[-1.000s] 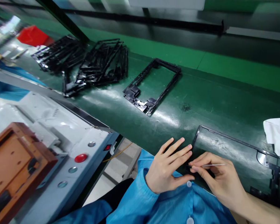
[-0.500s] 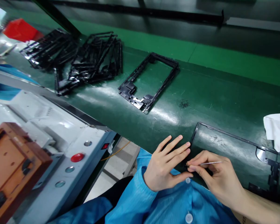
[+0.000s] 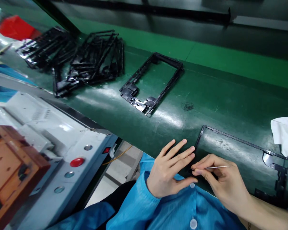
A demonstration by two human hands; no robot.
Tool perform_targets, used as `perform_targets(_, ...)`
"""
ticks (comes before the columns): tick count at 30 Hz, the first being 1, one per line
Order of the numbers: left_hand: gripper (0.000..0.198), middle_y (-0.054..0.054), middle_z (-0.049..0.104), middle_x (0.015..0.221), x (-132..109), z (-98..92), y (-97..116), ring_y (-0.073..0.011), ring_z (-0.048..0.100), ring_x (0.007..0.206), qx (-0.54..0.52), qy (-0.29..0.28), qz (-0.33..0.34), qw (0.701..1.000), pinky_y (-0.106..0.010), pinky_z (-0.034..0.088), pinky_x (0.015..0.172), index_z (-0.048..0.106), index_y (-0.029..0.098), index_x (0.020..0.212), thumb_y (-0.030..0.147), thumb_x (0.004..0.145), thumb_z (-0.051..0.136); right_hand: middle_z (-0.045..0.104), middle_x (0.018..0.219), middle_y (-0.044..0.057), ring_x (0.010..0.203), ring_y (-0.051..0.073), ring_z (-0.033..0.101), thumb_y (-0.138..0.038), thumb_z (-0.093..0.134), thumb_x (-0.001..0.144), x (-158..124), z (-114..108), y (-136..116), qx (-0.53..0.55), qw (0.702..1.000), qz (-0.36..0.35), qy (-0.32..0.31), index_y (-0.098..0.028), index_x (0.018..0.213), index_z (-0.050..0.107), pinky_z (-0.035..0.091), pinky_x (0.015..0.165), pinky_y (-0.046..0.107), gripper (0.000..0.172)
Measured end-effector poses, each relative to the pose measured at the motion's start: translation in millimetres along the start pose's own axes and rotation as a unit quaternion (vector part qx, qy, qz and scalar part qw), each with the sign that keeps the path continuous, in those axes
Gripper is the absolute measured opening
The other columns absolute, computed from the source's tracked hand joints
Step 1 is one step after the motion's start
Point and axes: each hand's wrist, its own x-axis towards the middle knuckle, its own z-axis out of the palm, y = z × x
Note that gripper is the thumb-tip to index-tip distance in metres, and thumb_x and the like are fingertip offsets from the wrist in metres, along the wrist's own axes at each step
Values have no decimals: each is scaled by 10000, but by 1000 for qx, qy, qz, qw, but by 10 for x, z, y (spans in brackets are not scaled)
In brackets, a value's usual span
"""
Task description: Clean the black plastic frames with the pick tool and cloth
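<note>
Head view: black frame (image 3: 281, 176) lies beside spread left hand (image 3: 168, 172), under right hand (image 3: 225, 182) pinching a thin rod (image 3: 217, 167).

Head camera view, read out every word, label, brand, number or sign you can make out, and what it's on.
No text can be read.
Brown patch at the bottom edge: faint marks, too cut off to read.
Red switch on the gray machine: any marking is too small to read.
Black frame on the right: none readable.
</note>
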Motion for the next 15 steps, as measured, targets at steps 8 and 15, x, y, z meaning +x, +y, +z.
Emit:
perform_targets(8,585,-89,718,1420,0,-1,2,-308,517,1506,-7,5,-4,1000,-507,335,1303,620,184,1417,498,942,755,764,952,35,917,193,781,-289,680,1044,10,-2,8,-5,1000,-4,0,-243,938,749,673,788,297,134)
perform_targets(15,587,-89,721,1414,-5,7,-2,-309,523,1501,-6,6,-4,1000,-511,348,1297,617,195,1430,494,943,752,763,934,42,906,205,777,-292,675,1043,-3,2,16,-8,1000,0,-5,-240,929,742,670,774,309,142)
